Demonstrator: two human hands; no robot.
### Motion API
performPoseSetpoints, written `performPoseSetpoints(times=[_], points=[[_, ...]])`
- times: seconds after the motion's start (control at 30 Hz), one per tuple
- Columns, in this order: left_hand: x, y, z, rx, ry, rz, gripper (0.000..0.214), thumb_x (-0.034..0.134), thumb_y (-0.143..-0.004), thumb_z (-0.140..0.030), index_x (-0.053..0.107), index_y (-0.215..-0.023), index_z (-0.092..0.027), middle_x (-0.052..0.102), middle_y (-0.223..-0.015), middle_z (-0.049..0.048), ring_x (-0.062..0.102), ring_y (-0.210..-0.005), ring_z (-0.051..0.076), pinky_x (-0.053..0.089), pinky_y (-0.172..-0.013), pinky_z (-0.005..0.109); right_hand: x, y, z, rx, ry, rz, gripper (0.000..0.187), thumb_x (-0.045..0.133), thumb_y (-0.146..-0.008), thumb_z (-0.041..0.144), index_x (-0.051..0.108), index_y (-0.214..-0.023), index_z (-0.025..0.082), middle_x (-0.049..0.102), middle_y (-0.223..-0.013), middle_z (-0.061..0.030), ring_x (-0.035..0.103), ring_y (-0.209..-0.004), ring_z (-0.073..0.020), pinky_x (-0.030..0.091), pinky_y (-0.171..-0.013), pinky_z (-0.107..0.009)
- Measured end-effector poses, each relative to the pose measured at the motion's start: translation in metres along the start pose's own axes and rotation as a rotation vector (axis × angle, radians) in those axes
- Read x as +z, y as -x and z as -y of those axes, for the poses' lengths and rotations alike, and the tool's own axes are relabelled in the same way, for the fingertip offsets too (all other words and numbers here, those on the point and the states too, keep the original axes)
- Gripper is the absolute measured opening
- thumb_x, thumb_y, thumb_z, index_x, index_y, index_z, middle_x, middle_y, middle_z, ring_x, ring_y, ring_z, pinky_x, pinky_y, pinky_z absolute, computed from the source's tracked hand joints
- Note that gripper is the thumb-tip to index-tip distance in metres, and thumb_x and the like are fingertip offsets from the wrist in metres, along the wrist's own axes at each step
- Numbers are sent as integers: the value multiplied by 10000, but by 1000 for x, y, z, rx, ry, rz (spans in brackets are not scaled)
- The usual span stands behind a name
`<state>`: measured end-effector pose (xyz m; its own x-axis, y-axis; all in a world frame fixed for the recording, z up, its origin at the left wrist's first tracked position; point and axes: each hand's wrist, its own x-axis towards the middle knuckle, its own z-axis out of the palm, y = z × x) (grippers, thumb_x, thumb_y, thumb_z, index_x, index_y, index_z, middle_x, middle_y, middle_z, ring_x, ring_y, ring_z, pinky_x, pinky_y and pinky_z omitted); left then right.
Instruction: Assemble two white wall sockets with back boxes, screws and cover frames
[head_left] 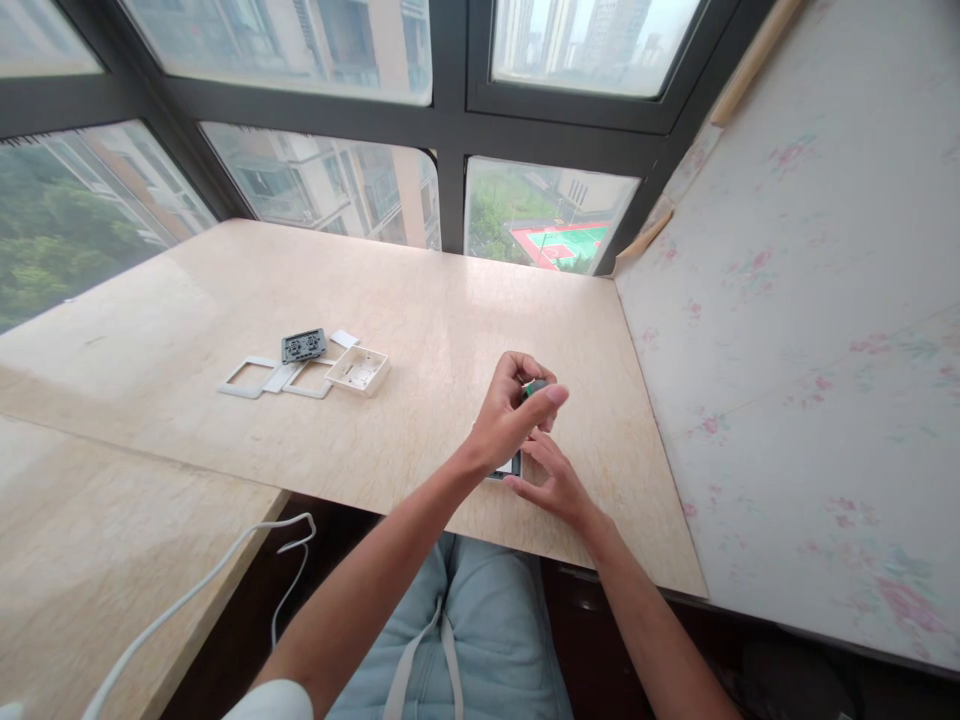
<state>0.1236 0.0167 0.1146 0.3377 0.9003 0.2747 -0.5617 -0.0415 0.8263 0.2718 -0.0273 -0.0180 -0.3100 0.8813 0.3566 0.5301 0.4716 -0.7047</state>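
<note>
Head view: my left hand (504, 420) grips a green-and-dark handle (535, 387), my right hand (559, 483) holds a panel (507, 466); work seems unfinished, white frames (240, 391) loose.

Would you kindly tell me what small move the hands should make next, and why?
Perhaps turn the green-and-dark handle slightly: the left hand grips it above the dark-and-white part, and the right hand is at that part's edge, placed to steady it.

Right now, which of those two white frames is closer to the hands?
The right frame, next to the white box; the left frame lies farther away.
</note>
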Motion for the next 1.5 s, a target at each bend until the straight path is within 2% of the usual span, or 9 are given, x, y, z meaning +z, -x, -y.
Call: performPoseSetpoints(times=[0.1,0.27,0.47,0.7,0.9,1.07,1.27,1.43,1.5], points=[[1,1,0,31,-25,-22,401,769,-774,-374,409,-861,-218,533,-839,-50,549,-563,52,433,-526,201,0,0,1,4,1,10,438,726,-806,424,629,-1191,237,578,-1331,-146,493,-1302,-330,419,-1079,-551],[-3,4,-3,86,-92,-37,278,610,-894,-443,602,-868,-166,612,-850,30,621,-763,122,487,-668,245,-2,-2,3,-17,-11,-1,444,727,-807,414,620,-1200,238,562,-1350,-149,503,-1296,-316,432,-1075,-526],[-4,2,-3,24,-66,-6,378,435,-952,-474,592,-816,-159,576,-640,6,530,-574,105,423,-538,229,-1,-2,3,-28,-15,-4,425,723,-811,415,630,-1179,226,567,-1350,-155,512,-1291,-311,431,-1076,-519],[-1,0,-1,-39,-31,2,457,770,-755,-456,396,-883,-227,539,-787,-63,462,-503,37,369,-480,187,-1,-1,1,-13,-16,6,434,726,-805,430,630,-1181,236,569,-1352,-141,498,-1307,-318,416,-1089,-530],[-6,3,-9,36,-187,-77,332,673,-839,-497,604,-838,-172,552,-744,-5,517,-644,92,398,-548,214,-2,-1,1,-7,-17,2,445,731,-798,426,627,-1186,232,569,-1347,-147,499,-1308,-319,420,-1088,-524],[-11,3,-12,-47,-66,69,438,530,-911,-566,669,-945,-152,626,-748,44,596,-704,139,437,-576,238,-2,-1,0,-19,-21,-3,460,733,-799,423,625,-1204,236,565,-1352,-142,497,-1313,-308,414,-1097,-511],[-7,-4,-4,-66,92,125,527,449,-894,-684,542,-863,-167,558,-631,-11,493,-501,87,378,-471,212,-1,-1,-1,-11,-7,0,462,729,-799,442,629,-1198,232,606,-1294,-138,508,-1298,-308,413,-1093,-517],[-7,-3,-3,-54,-8,76,472,781,-734,-507,448,-885,-208,544,-791,-54,494,-520,40,378,-496,182,-1,-1,-2,-10,-13,-1,438,733,-793,447,635,-1164,235,573,-1333,-144,502,-1302,-313,426,-1082,-521],[-8,-1,-4,-28,-71,36,432,793,-736,-461,475,-862,-197,547,-775,-48,537,-597,58,422,-567,192,-1,-1,-2,-14,-16,0,442,734,-792,444,631,-1167,234,564,-1345,-145,498,-1305,-312,425,-1083,-520]])
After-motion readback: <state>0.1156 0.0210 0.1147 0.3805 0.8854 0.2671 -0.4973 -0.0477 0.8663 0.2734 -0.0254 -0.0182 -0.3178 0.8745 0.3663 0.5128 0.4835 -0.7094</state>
